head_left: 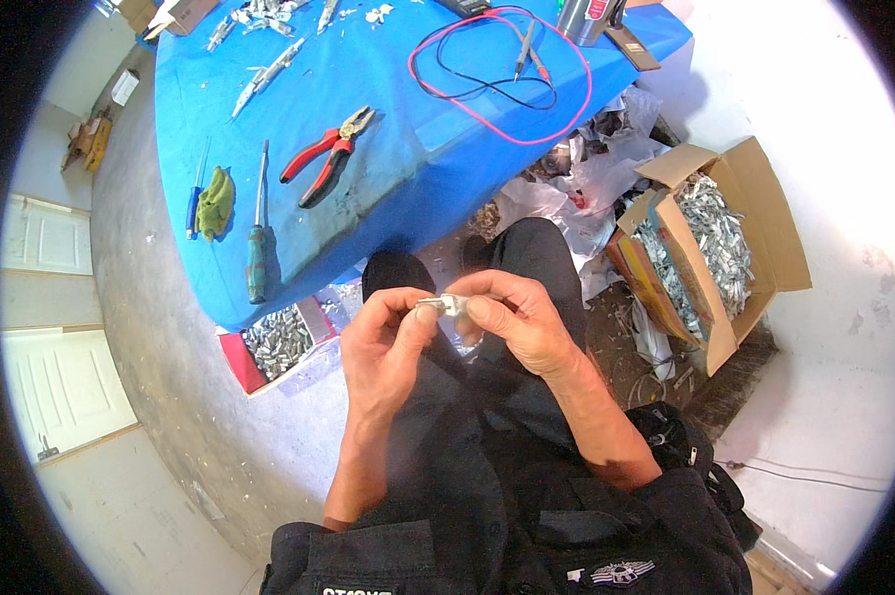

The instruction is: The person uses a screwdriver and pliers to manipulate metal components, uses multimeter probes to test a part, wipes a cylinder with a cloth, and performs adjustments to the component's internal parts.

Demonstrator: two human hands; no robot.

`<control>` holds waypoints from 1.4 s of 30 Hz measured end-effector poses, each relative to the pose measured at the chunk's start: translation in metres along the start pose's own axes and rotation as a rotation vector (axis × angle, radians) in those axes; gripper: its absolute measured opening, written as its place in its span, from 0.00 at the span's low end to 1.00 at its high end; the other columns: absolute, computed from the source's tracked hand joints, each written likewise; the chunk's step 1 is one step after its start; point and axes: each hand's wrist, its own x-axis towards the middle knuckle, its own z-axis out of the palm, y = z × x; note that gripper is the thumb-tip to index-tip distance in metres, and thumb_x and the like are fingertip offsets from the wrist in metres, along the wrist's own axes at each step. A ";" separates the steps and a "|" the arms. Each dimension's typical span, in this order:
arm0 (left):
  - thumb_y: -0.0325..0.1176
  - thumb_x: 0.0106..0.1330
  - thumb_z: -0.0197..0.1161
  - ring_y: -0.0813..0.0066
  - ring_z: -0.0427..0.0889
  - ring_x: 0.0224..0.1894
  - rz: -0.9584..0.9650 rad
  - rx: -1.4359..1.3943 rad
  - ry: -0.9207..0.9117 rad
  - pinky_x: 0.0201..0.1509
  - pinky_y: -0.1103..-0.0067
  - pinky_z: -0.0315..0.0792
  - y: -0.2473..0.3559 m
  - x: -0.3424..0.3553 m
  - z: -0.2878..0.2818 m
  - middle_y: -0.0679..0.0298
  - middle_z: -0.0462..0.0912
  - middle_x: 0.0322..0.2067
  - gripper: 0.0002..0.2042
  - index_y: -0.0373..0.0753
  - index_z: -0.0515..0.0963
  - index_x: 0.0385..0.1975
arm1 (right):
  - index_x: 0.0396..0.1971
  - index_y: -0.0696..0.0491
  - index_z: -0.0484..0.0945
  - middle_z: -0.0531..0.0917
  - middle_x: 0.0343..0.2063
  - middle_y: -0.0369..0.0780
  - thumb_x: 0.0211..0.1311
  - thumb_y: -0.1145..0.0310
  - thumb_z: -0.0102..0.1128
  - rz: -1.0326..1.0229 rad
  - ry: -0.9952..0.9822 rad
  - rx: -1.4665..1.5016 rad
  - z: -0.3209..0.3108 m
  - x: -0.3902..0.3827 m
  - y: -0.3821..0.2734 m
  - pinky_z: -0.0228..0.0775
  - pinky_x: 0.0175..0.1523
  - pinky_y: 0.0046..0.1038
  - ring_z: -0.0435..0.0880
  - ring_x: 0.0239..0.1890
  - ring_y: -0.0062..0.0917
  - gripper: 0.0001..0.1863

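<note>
Above my lap, both hands pinch one small whitish-silver metal piece (446, 304) between thumb and fingertips. My left hand (380, 342) grips its left end, and my right hand (527, 322) has the other end. The fingers cover much of the piece, so its full shape is hidden. Beyond the hands, on the blue-covered table, lie pliers (339, 159) with red and black handles. To their left is a green-handled screwdriver (257, 263), then a crumpled green cloth (214, 205) and a blue-handled screwdriver (193, 208).
The blue table (368, 238) fills the space ahead. Metal pieces (267, 77) and looped red and black test leads (520, 69) lie on it. Below its left edge sits a red-sided box (239, 359) of small metal parts. A carton (775, 218) of silvery strips stands right.
</note>
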 end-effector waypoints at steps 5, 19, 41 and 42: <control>0.29 0.75 0.67 0.84 0.80 0.33 0.004 0.061 0.004 0.37 0.84 0.74 0.000 0.000 -0.002 0.67 0.86 0.34 0.08 0.30 0.83 0.44 | 0.54 0.61 0.81 0.85 0.34 0.37 0.78 0.63 0.60 0.029 -0.010 -0.051 0.002 -0.001 0.000 0.79 0.41 0.24 0.83 0.34 0.18 0.17; 0.31 0.77 0.64 0.82 0.81 0.33 -0.009 0.111 0.060 0.39 0.83 0.75 -0.002 0.002 -0.008 0.64 0.88 0.37 0.10 0.32 0.82 0.50 | 0.55 0.61 0.80 0.86 0.36 0.39 0.78 0.64 0.59 0.084 -0.052 0.002 0.000 -0.004 0.005 0.80 0.43 0.24 0.85 0.36 0.20 0.16; 0.40 0.72 0.70 0.62 0.84 0.47 0.265 1.251 0.580 0.47 0.68 0.78 0.003 0.046 -0.148 0.54 0.85 0.47 0.17 0.35 0.83 0.52 | 0.51 0.59 0.79 0.88 0.39 0.37 0.71 0.75 0.65 -0.030 0.253 -0.309 0.016 -0.002 0.006 0.77 0.43 0.20 0.84 0.39 0.14 0.12; 0.42 0.71 0.70 0.60 0.84 0.49 0.239 1.241 0.556 0.49 0.67 0.77 0.000 0.050 -0.151 0.53 0.85 0.48 0.18 0.35 0.82 0.53 | 0.51 0.59 0.80 0.88 0.39 0.37 0.70 0.75 0.65 -0.036 0.280 -0.331 0.017 -0.002 0.007 0.76 0.43 0.20 0.84 0.38 0.13 0.12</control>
